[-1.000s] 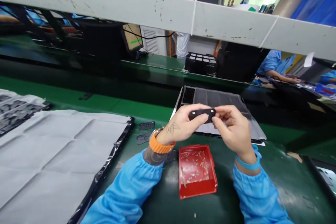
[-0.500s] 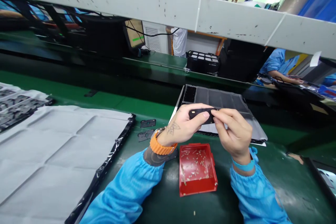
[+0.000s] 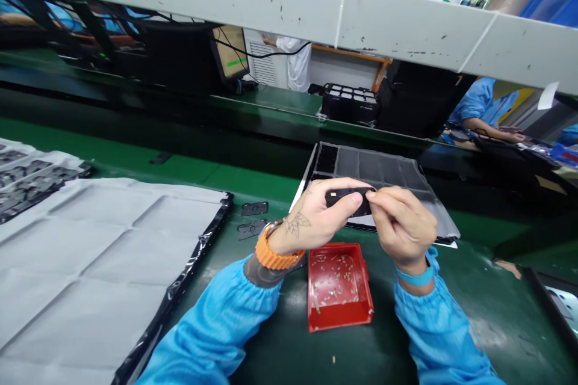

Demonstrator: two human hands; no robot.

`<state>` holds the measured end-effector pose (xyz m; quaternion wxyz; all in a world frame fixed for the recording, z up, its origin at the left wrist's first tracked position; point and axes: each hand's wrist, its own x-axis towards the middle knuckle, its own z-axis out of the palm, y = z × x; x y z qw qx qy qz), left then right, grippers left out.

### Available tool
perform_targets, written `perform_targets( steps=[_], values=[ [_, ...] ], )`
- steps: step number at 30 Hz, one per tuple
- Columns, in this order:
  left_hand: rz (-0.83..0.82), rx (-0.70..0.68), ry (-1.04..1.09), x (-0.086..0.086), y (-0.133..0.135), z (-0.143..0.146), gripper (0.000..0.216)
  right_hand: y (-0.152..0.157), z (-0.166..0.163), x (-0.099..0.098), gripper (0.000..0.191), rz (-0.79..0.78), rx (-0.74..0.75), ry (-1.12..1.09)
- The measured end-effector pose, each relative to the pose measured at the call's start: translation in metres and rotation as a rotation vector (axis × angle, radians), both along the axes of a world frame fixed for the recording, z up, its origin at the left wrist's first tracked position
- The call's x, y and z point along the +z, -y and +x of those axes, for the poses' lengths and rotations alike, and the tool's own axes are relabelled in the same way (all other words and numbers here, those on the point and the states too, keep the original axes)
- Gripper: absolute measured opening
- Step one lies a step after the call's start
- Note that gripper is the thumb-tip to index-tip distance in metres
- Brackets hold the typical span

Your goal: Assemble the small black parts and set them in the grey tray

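A small black oblong part (image 3: 347, 198) is held up between both hands above the green bench. My left hand (image 3: 313, 216), with an orange watch band at the wrist, pinches its left end with thumb and fingers. My right hand (image 3: 401, 225) is closed on the part's right end, fingertips pressed on its top edge. Directly below the hands a red tray (image 3: 356, 313) holds several tiny pale screws. Behind the hands lies a dark compartment tray (image 3: 383, 165) on white sheets.
A large grey sheet (image 3: 90, 252) on black film covers the bench at left. Two black flat parts (image 3: 253, 218) lie beside it. A white beam (image 3: 289, 6) crosses overhead. A black-rimmed tray (image 3: 553, 307) sits at right. Another person in blue (image 3: 478, 111) works at back right.
The hands stay together on the black part; my right fingers have shifted slightly over its right end. The view has drifted a little, so everything sits marginally lower and leftward.
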<state>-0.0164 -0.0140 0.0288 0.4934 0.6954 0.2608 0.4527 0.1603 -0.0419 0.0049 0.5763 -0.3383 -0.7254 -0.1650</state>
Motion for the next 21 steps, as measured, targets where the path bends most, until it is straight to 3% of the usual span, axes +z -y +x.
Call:
perform_targets(
  steps=[9,13,16,19,21],
  values=[
    [-0.027,-0.040,-0.010,0.008,-0.005,-0.010,0.026,0.002,0.003,0.006,0.018,-0.116,0.139,-0.030],
    [0.052,0.082,-0.142,0.016,-0.012,-0.025,0.015,0.014,0.012,0.021,0.011,-0.434,0.330,0.044],
    [0.017,0.078,-0.182,0.018,-0.014,-0.029,0.011,0.025,0.014,0.028,0.017,-0.710,0.459,0.230],
    [-0.002,0.021,-0.170,0.014,-0.014,-0.024,0.011,0.032,0.010,0.030,0.018,-0.782,0.431,0.295],
    [0.014,-0.002,-0.170,0.010,-0.012,-0.017,0.010,0.032,0.004,0.028,0.014,-0.694,0.344,0.224]
  ],
)
